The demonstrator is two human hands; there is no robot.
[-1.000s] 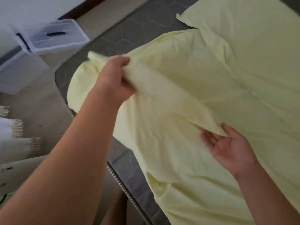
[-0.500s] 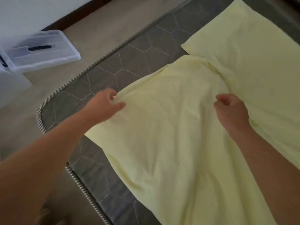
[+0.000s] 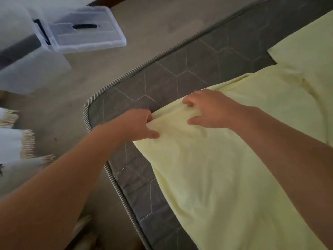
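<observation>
Left hand (image 3: 137,123) pinches a corner of the pale yellow sheet (image 3: 216,168); right hand (image 3: 212,112) grips its edge just beside, near the corded corner of the grey mattress (image 3: 171,78), with bare quilting and floor (image 3: 144,33) beyond.

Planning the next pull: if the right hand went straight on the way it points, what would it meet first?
Probably bare grey mattress just beyond the yellow sheet edge that the right hand grips, then the corded rim; depth is unclear.
</observation>
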